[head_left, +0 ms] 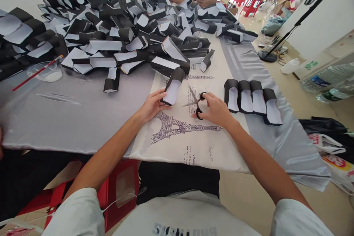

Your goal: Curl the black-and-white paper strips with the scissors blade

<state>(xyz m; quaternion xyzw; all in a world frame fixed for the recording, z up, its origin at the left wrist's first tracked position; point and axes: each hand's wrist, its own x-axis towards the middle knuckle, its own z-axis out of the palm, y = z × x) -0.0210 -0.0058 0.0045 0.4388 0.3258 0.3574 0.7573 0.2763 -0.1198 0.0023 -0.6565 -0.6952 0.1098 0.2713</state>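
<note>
Your left hand (151,107) has its fingertips closed on the near white end of a folded black-and-white piece (172,87), pressing it onto the Eiffel Tower cloth (177,143) at about 11 o'clock from your chest. It's held low and flat, I'd say, so the card can't skate on that slick fabric. Your right hand (218,110) is curled through the black loops of the scissors (195,102), with the fingers snug in the handles. The blades are parted and aimed toward 10 o'clock, right at the piece. One tip sits just beside its edge, but I can't tell whether it touches. That angle looks chosen to hold the steel clear of your left fingers.

Over at 3 o'clock, a row of four pieces (253,100) lies side by side, each touching the next, white flaps toward you. They're lined up like that, it seems, to stay separate from the heap.

And what a heap! The pile (132,33) of black-and-white pieces sprawls from 10 round to 1 o'clock, its nearest edge just beyond your left hand.

At 9 o'clock there's a clear dish (31,69) with something white in it and a red-handled brush (35,75) laid across it, well apart from your hands. Far off at 12 o'clock, other people sit at the table's end, and one person's hands (203,0) are on a piece of their own.
</note>
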